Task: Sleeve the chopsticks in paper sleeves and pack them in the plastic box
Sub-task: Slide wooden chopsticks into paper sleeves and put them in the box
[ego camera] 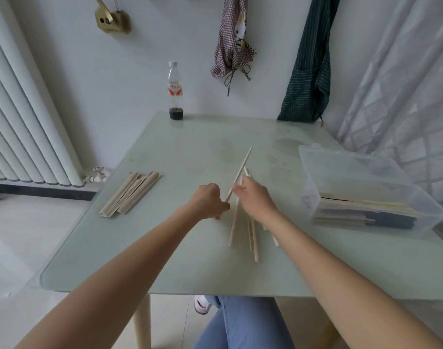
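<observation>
Soft, even daylight from the curtained window (401, 79) at right, faint shadows on the pale table (190, 152), no harsh glare, slight overall softness, wide-angle bending of the radiator (26, 122) at left edge

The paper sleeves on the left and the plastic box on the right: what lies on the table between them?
In the head view, between the paper sleeves and the plastic box lie loose chopsticks and both hands: the left hand holds one chopstick, the right hand reaches into the pile.
</observation>
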Available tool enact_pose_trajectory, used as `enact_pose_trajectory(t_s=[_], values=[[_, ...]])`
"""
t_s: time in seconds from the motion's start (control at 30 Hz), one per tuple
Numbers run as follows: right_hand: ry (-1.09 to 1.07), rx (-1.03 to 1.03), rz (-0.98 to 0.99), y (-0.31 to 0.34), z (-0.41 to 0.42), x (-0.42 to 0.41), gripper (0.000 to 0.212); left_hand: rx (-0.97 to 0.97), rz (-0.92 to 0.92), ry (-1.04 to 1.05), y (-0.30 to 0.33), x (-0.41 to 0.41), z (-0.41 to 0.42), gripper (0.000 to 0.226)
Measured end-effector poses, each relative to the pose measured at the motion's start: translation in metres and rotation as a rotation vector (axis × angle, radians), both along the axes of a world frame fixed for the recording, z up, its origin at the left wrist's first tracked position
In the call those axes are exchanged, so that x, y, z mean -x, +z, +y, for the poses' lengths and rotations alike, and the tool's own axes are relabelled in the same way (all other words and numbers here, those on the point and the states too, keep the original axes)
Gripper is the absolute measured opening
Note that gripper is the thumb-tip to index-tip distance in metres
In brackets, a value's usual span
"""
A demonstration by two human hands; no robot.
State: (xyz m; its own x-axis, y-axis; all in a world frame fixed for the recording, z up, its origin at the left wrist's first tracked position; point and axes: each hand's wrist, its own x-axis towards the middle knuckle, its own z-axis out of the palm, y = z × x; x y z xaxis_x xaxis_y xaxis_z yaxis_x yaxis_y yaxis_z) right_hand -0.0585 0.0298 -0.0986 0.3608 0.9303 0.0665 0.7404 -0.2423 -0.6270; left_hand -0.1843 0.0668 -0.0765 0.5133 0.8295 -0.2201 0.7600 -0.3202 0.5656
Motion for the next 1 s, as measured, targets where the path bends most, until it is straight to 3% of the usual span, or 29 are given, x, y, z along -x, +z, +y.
enact_pose_trajectory(t_s=[0.1,0.17,0.23,0.37,0.5,0.63,0.87,1.0], values=[[-0.172,-0.213,0.597,0.009,0.022,0.013,0.021,-0.02,-0.054,-0.094,0.003,0.025,-0.001,0.018],[-0.173,-0.317,0.977,0.02,0.032,0.024,0.014,-0.025,-0.082,-0.121,0.003,0.04,0.003,0.015],[-0.14,-0.306,1.094,0.029,0.036,0.036,0.019,-0.099,-0.12,-0.026,0.001,0.059,0.015,0.022],[-0.014,-0.162,0.792,0.027,0.048,0.049,0.025,-0.428,0.054,0.371,-0.012,0.096,0.057,0.024],[0.049,-0.106,0.443,0.027,0.053,0.047,0.029,-0.305,0.219,0.439,-0.022,0.105,0.076,0.035],[0.09,-0.088,0.479,0.024,0.051,0.052,0.024,-0.349,0.29,0.453,-0.026,0.101,0.081,0.022],[0.074,-0.083,0.521,0.026,0.047,0.051,0.022,-0.589,0.477,0.313,-0.031,0.096,0.083,0.021],[0.067,-0.101,0.458,0.03,0.041,0.045,0.019,-0.513,0.184,0.292,-0.024,0.087,0.077,0.018]])
